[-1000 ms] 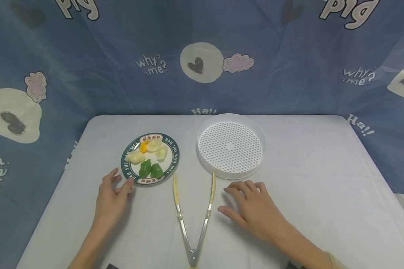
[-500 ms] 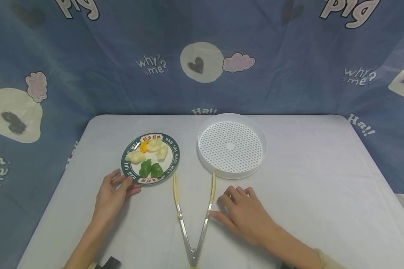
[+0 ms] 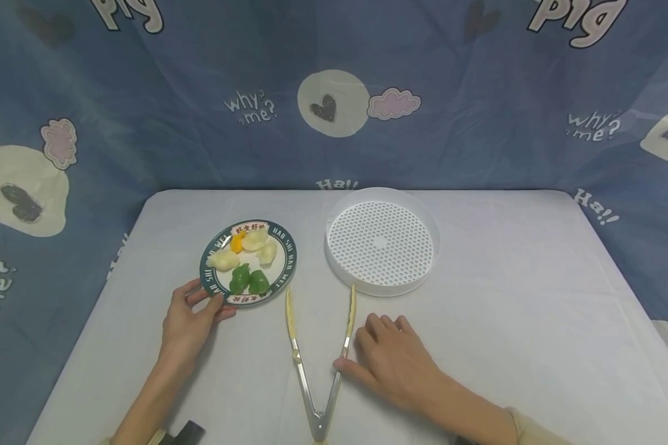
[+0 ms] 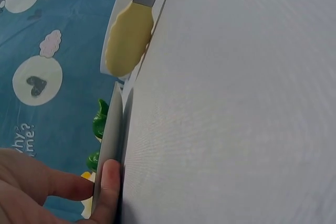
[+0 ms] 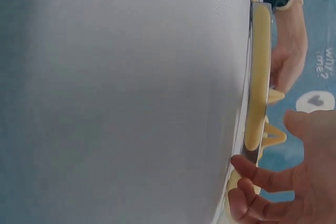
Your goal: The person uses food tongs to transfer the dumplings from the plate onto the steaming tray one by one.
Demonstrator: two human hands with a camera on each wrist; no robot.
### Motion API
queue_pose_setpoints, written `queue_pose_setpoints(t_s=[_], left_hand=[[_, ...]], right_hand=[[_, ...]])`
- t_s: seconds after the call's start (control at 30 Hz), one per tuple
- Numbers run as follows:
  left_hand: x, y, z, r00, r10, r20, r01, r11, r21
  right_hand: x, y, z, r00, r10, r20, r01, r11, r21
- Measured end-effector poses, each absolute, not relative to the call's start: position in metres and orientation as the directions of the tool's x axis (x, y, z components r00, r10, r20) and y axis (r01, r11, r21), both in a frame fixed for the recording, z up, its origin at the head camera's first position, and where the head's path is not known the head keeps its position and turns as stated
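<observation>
My left hand [image 3: 185, 324] pinches the near-left rim of a round plate [image 3: 292, 252], thumb above and fingers beneath, as the left wrist view shows. Lying on the plate are pale dumpling-shaped pieces [image 3: 224, 260], two glossy green pieces [image 3: 240, 279] and a small orange piece [image 3: 237, 243]. Metal tongs [image 3: 334, 390] with cream grips and tips rest on the table, spread in a V. Beside their right arm is my right hand [image 3: 395, 364], its thumb over that arm. In the right wrist view, thumb and bent fingers stand apart around the tongs; a fingertip is close to them.
A white round steamer tray [image 3: 381, 244] with a perforated base stands behind the tongs, right of the plate. White cloth covers the table [image 3: 512, 296], and a blue patterned curtain [image 3: 467, 148] hangs behind its far edge.
My left hand has moved onto the plate's rim and taken hold of it. My right hand has come left and nearer, bringing its thumb over the tongs. Plate and tongs look still.
</observation>
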State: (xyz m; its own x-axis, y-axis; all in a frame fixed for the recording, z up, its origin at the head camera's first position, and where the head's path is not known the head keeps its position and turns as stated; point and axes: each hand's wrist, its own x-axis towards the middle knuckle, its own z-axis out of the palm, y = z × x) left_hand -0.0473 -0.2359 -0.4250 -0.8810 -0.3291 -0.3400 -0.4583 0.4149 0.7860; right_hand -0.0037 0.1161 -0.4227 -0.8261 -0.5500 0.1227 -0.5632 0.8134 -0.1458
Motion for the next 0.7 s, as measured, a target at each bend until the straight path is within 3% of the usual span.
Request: queue_pose_setpoints(t_s=[0.7], left_hand=[[-0.047, -0.234, -0.427, -0.884, -0.338, -0.322, -0.444, 0.397, 0.804]], right_hand=[[-0.003, 0.1, -0.422, -0.847, -0.501, 0.177, -0.515, 0.856, -0.044]])
